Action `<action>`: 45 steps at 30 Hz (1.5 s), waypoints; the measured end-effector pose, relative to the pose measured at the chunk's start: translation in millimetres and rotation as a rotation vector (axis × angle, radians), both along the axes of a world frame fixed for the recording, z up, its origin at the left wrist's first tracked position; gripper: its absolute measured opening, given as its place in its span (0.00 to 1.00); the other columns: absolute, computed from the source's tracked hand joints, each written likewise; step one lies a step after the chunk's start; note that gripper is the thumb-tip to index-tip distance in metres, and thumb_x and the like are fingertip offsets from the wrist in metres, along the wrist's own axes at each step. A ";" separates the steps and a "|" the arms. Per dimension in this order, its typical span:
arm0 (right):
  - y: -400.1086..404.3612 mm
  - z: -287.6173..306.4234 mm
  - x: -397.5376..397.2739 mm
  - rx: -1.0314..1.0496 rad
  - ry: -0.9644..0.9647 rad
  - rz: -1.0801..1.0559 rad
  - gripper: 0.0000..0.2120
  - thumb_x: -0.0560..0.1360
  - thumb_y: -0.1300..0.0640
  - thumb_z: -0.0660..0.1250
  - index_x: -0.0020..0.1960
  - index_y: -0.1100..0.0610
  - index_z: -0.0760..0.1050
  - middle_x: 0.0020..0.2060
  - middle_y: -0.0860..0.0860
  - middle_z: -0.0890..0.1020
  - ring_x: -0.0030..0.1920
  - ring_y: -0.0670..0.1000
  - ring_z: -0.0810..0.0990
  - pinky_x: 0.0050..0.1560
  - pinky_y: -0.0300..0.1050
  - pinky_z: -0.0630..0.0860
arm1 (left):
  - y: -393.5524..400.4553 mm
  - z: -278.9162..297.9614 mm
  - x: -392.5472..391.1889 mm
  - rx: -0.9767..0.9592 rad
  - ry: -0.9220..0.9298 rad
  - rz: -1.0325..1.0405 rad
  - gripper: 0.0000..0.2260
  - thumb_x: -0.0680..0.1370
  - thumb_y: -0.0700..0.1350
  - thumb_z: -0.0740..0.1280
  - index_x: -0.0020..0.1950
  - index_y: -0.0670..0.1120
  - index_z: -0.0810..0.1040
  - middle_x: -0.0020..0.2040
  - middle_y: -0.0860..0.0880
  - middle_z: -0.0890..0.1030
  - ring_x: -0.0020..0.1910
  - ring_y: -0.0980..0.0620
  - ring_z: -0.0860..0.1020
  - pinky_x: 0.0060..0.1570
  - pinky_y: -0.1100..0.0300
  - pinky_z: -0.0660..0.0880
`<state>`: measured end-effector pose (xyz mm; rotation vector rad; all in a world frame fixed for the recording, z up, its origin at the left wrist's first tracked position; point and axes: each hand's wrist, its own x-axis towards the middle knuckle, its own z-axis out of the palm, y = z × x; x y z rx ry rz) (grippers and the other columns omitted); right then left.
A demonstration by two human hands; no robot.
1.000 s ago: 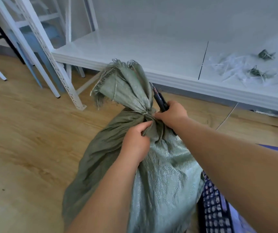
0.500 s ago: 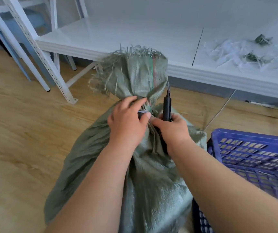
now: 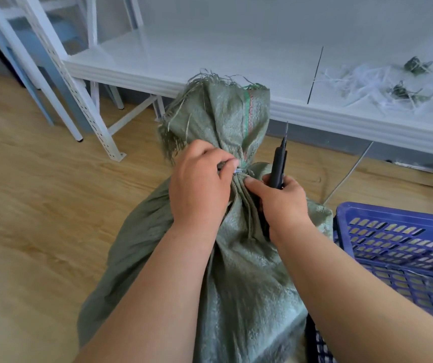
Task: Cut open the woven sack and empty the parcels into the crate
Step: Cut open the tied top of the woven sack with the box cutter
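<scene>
A grey-green woven sack stands upright on the wooden floor, its frayed top bunched and bound at the neck by a pale tie. My left hand grips the neck and pinches at the tie. My right hand holds a black utility knife upright, blade pointing up, just right of the neck, with the forefinger stretched toward the tie. A blue perforated plastic crate sits on the floor against the sack's right side. No parcels show.
A low white shelf board runs behind the sack, with cut white ties and green sack scraps at its right. White perforated rack legs stand at the left. Wooden floor lies open to the left.
The sack's top has turned upright to face me. My left hand shifted from below the knot up onto the tie. The knife came round to the right, pointing up.
</scene>
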<state>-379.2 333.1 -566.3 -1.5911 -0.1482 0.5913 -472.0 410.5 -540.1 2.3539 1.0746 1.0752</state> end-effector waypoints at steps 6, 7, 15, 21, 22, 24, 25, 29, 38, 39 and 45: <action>-0.6 -0.1 -5.9 -0.023 -0.196 0.062 0.14 0.68 0.56 0.77 0.38 0.51 0.70 0.26 0.41 0.78 0.26 0.40 0.74 0.35 0.36 0.72 | 3.8 -3.1 -3.2 -0.082 0.134 0.034 0.04 0.75 0.49 0.70 0.48 0.56 0.82 0.49 0.57 0.75 0.51 0.54 0.75 0.43 0.55 0.76; -1.3 0.2 -6.3 -0.029 -0.235 0.066 0.14 0.68 0.57 0.77 0.38 0.51 0.70 0.27 0.42 0.79 0.25 0.37 0.74 0.32 0.32 0.71 | 4.6 -2.4 -3.5 -0.101 0.153 0.050 0.03 0.74 0.51 0.71 0.47 0.56 0.82 0.48 0.58 0.75 0.51 0.54 0.75 0.41 0.56 0.75; -2.3 -0.9 -11.9 -0.082 -0.360 0.096 0.11 0.68 0.55 0.76 0.43 0.53 0.74 0.31 0.44 0.80 0.30 0.39 0.76 0.35 0.36 0.73 | 8.8 1.3 -6.2 -0.103 0.262 0.120 0.09 0.74 0.55 0.70 0.39 0.52 0.83 0.46 0.53 0.77 0.46 0.49 0.76 0.37 0.57 0.71; -0.2 2.2 -8.5 -0.080 -0.345 0.099 0.11 0.69 0.55 0.76 0.42 0.53 0.73 0.32 0.44 0.80 0.34 0.44 0.78 0.39 0.41 0.74 | 17.0 3.0 -4.9 -0.103 0.160 0.049 0.12 0.79 0.52 0.62 0.48 0.47 0.81 0.51 0.49 0.75 0.53 0.48 0.74 0.46 0.57 0.67; 0.1 2.1 -8.3 -0.080 -0.341 0.099 0.11 0.69 0.55 0.76 0.42 0.53 0.73 0.33 0.45 0.80 0.34 0.45 0.78 0.40 0.41 0.74 | 18.5 5.9 -4.3 -0.156 0.100 0.042 0.11 0.80 0.51 0.61 0.49 0.46 0.80 0.50 0.50 0.74 0.52 0.48 0.74 0.47 0.58 0.67; 0.7 1.8 -8.2 -0.079 -0.340 0.097 0.11 0.68 0.55 0.76 0.42 0.53 0.73 0.33 0.45 0.80 0.34 0.44 0.78 0.40 0.41 0.74 | 20.0 8.7 -4.8 -0.193 0.031 0.021 0.09 0.79 0.50 0.63 0.48 0.48 0.80 0.49 0.54 0.72 0.51 0.51 0.74 0.46 0.59 0.67; 0.8 1.7 -8.2 -0.081 -0.345 0.094 0.11 0.68 0.55 0.76 0.42 0.53 0.73 0.32 0.45 0.80 0.33 0.43 0.78 0.38 0.40 0.73 | 19.4 8.4 -5.7 -0.176 0.045 -0.003 0.07 0.78 0.50 0.65 0.47 0.49 0.80 0.49 0.55 0.72 0.50 0.52 0.74 0.46 0.58 0.69; 1.2 1.5 -8.2 -0.091 -0.354 0.098 0.11 0.68 0.55 0.76 0.42 0.52 0.73 0.32 0.44 0.79 0.32 0.43 0.76 0.35 0.39 0.71 | 11.6 5.7 -4.8 -0.158 0.150 -0.057 0.03 0.76 0.49 0.69 0.43 0.54 0.81 0.49 0.57 0.75 0.50 0.52 0.75 0.45 0.54 0.75; 2.5 1.1 -8.0 -0.117 -0.345 0.110 0.11 0.70 0.54 0.75 0.43 0.53 0.73 0.33 0.45 0.79 0.33 0.44 0.77 0.34 0.39 0.70 | 18.9 23.8 -3.3 -0.509 -0.387 -0.064 0.04 0.81 0.44 0.60 0.51 0.50 0.75 0.40 0.54 0.80 0.35 0.62 0.81 0.35 0.63 0.76; 2.7 1.4 -7.8 -0.120 -0.344 0.107 0.10 0.69 0.54 0.75 0.43 0.53 0.73 0.33 0.45 0.79 0.33 0.44 0.77 0.35 0.39 0.70 | 18.7 24.6 -4.4 -0.433 -0.348 -0.088 0.05 0.80 0.43 0.62 0.50 0.52 0.76 0.42 0.55 0.80 0.39 0.61 0.81 0.39 0.62 0.77; 4.7 2.6 -8.1 -0.121 -0.376 0.118 0.10 0.70 0.55 0.75 0.42 0.51 0.72 0.32 0.44 0.78 0.31 0.42 0.75 0.31 0.33 0.68 | 9.6 6.7 -2.5 -0.170 0.196 -0.124 0.04 0.74 0.48 0.71 0.46 0.57 0.82 0.44 0.58 0.75 0.42 0.59 0.74 0.40 0.63 0.71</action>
